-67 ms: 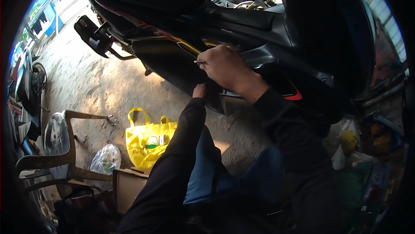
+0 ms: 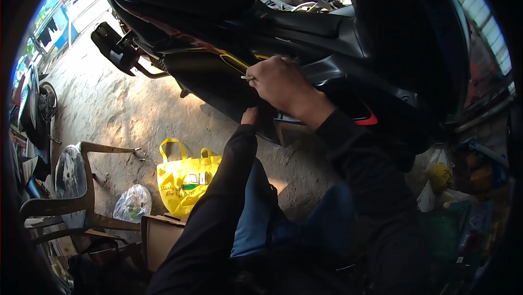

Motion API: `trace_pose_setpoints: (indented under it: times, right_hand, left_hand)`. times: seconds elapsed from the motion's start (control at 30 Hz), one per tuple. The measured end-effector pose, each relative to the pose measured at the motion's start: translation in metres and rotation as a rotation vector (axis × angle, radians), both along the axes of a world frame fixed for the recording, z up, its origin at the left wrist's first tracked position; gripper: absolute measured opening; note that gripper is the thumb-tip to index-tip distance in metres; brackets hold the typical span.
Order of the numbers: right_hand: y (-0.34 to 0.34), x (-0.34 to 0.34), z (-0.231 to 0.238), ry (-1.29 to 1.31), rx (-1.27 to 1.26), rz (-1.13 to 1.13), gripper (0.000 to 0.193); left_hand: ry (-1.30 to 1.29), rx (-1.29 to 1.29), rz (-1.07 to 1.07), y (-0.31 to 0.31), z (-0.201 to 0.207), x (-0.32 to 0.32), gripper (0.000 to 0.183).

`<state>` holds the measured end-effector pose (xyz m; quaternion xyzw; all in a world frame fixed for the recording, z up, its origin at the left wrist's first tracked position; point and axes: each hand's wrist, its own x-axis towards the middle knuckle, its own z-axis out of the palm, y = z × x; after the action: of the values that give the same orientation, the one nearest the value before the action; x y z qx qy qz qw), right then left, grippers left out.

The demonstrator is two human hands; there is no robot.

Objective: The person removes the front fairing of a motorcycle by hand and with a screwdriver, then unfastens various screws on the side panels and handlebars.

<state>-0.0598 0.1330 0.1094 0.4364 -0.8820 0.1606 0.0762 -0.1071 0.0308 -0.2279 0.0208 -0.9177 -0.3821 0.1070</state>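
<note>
- Right hand (image 2: pixel 280 82) is curled into a loose fist against the motorcycle's dark side fairing (image 2: pixel 327 71), gripping a thin metal tool (image 2: pixel 248 78); only its tip shows past the fingers, so I cannot tell whether it is a key, a driver or a pin.
- Left hand (image 2: pixel 250 116) reaches up under the lower edge of the fairing; just the knuckles show and the fingers are hidden, so its grip cannot be told. It seems to brace or feel the panel from beneath.
- Step in hand, as I judge it: working a fastener on the side panel, with the tool set near the yellow stripe (image 2: pixel 231 62).
- Next move probably calls for steady turning or prying with the right hand while the left supports the panel edge so it does not drop or scratch.
- Further out: the black exhaust end (image 2: pixel 111 47) sticks out to the left over the concrete floor (image 2: pixel 125 110).
- On the floor: a yellow tote bag (image 2: pixel 185 178), a clear plastic bag (image 2: pixel 132 203) and a wooden chair (image 2: pixel 81 186).
</note>
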Motion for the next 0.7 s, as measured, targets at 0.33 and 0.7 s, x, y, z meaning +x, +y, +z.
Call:
trace_pose_setpoints:
  times: [0.33,0.7]
  right_hand:
    - [-0.006,-0.005,0.069,-0.269,-0.263,-0.062,0.014]
    - [0.077,0.038,0.241,-0.730,-0.517,-0.210,0.018]
  left_hand:
    - [-0.080,-0.219,-0.290,-0.056,0.198,0.025,0.030]
    - [-0.249,0.084,-0.305,0.006,0.511,0.112,0.031]
